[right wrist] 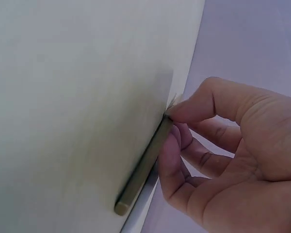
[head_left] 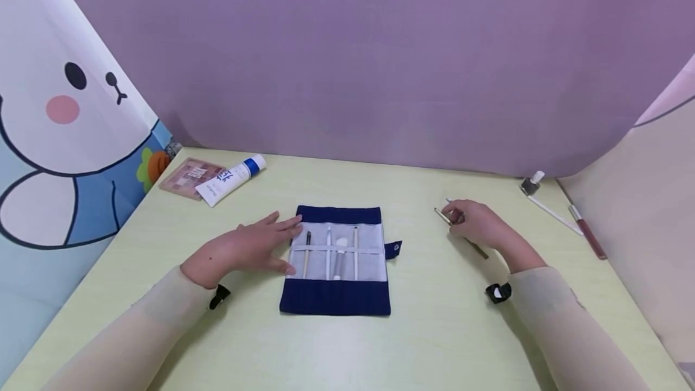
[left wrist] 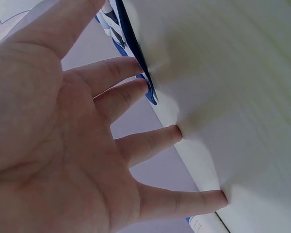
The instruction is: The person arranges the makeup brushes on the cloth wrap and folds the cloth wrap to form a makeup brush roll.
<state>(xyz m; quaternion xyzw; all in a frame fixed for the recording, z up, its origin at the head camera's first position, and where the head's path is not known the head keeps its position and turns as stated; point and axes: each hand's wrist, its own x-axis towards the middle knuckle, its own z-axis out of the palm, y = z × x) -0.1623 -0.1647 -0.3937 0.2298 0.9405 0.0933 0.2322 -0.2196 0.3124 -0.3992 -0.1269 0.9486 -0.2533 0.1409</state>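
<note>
A navy brush roll (head_left: 335, 297) lies unfolded on the table, its grey inside facing up. Under its band sit several slim tools, among them a white-tipped brush (head_left: 340, 252). My left hand (head_left: 252, 246) spreads its fingers along the roll's left edge; in the left wrist view, fingertips meet the blue cloth (left wrist: 150, 94) and the tabletop. To the right of the roll, my right hand (head_left: 478, 222) pinches a slim gold makeup brush (right wrist: 144, 167) between thumb and fingers, close over the table. A silver stick (right wrist: 141, 201) shows beside it, partly hidden.
A pink palette (head_left: 187, 178) and a white tube with a blue band (head_left: 230, 181) lie at the back left, the tube overlapping the palette. Near the right edge are a small dark item with a white top (head_left: 532, 183), a white stick (head_left: 555, 215) and a dark red tube (head_left: 590, 237).
</note>
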